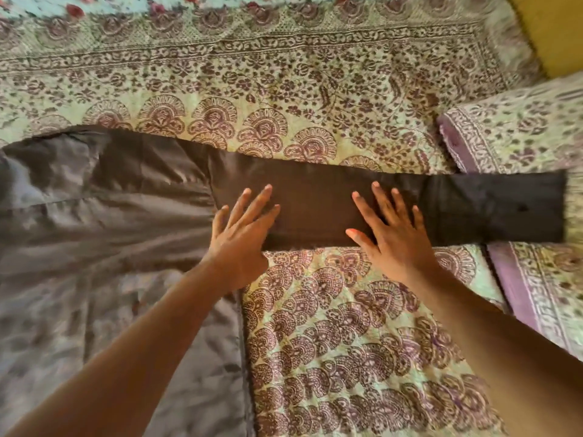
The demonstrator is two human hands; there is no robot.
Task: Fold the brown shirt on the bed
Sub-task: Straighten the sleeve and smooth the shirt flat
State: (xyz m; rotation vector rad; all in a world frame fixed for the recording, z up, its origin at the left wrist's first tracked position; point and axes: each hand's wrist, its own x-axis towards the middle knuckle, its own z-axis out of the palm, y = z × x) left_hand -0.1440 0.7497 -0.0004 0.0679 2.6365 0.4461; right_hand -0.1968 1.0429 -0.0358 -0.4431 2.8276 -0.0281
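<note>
The brown shirt lies spread flat on the bed, its body filling the left side of the view. One long sleeve stretches straight out to the right, and its cuff reaches onto a pillow. My left hand rests flat on the sleeve near the armpit, fingers apart. My right hand lies flat on the sleeve's middle, fingers spread too. Neither hand grips the cloth.
The bed is covered by a green bedsheet with a maroon floral print. Two pillows in matching purple-edged print, one behind the cuff and one in front of it, lie at the right. A yellow wall shows at the top right.
</note>
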